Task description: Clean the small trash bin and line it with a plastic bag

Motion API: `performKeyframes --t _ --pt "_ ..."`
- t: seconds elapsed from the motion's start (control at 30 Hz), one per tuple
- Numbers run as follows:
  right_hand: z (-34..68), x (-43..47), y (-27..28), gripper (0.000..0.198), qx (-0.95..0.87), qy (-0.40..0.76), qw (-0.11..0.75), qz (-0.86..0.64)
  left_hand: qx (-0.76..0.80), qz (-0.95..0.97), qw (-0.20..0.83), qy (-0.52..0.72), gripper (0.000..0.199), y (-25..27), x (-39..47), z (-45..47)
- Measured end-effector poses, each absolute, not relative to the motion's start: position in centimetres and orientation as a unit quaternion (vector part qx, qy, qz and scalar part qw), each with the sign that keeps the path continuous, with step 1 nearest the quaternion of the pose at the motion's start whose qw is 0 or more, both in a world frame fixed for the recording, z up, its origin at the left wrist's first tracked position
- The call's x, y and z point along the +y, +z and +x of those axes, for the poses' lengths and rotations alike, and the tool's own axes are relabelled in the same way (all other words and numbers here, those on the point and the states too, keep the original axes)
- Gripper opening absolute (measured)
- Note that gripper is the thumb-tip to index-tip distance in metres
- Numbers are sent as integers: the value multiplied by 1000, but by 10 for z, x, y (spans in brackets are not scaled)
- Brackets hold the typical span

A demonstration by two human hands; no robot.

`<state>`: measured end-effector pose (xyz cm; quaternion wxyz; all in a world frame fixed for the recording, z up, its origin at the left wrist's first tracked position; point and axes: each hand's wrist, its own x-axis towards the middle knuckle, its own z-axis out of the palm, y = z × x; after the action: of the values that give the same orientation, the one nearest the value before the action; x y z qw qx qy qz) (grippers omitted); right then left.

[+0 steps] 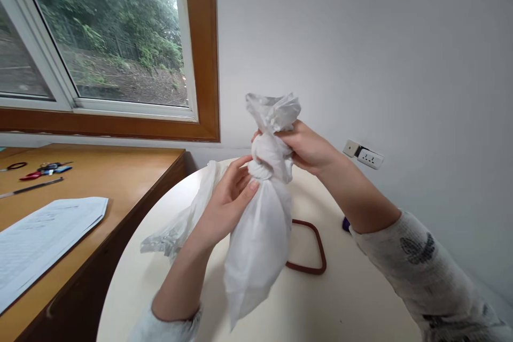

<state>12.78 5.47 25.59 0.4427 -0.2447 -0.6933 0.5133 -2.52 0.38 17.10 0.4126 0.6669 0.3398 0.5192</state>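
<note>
A white plastic bag (260, 240) hangs upright in front of me, above a round white table. Its middle is twisted into a thick knot (261, 164), with the gathered top flaring out above and the lower part puffed below. My left hand (230, 200) grips the bag at the left of the knot, thumb pressed against the front. Higher up on the right, my right hand (306, 144) is closed around the twisted neck; most of its fingertips are hidden behind the plastic. Left of my left hand lies a second crumpled whitish bag (196, 214), partly covered by that hand and forearm.
On the round table (348, 288) lies a brown rounded-square frame (320, 246), partly behind the bag. A purple item (346, 224) shows beside my right forearm. The wooden desk (132, 171) at left bears papers (52, 240), a pen (32, 187) and small coloured items (48, 169).
</note>
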Motion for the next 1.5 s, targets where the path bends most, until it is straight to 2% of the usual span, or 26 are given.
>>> performKeyframes --t 0.17,0.3,0.43,0.53,0.67,0.73,0.8,0.9,1.0,1.27,1.4,1.5 --pt "121 60 242 5 -662 583 415 -223 311 634 459 539 32 170 6 -24" --pt "129 73 235 9 -636 598 442 -205 331 621 461 541 21 168 8 -28" --pt "145 86 221 19 -609 568 487 -263 360 601 451 554 22 167 11 -30" --pt "155 87 209 28 -576 502 565 -312 384 574 447 569 29 165 14 -29" --pt "155 64 205 13 -600 275 678 -323 420 550 441 571 35 163 17 -30" --pt "149 46 207 9 -673 188 651 -296 420 552 446 566 33 163 17 -31" --pt "141 31 208 13 -764 134 570 -272 414 559 451 560 29 165 15 -32" --pt "130 21 206 17 -847 87 455 -260 406 572 440 561 26 167 13 -33" --pt "126 24 199 23 -874 58 396 -275 402 582 429 562 26 168 11 -33" --pt "128 37 186 13 -872 -18 404 -276 405 590 420 558 20 170 13 -34" --pt "131 39 185 11 -877 -17 394 -276 388 603 423 554 18 169 15 -35" --pt "133 40 182 12 -870 3 419 -261 387 604 406 566 16 170 15 -36"
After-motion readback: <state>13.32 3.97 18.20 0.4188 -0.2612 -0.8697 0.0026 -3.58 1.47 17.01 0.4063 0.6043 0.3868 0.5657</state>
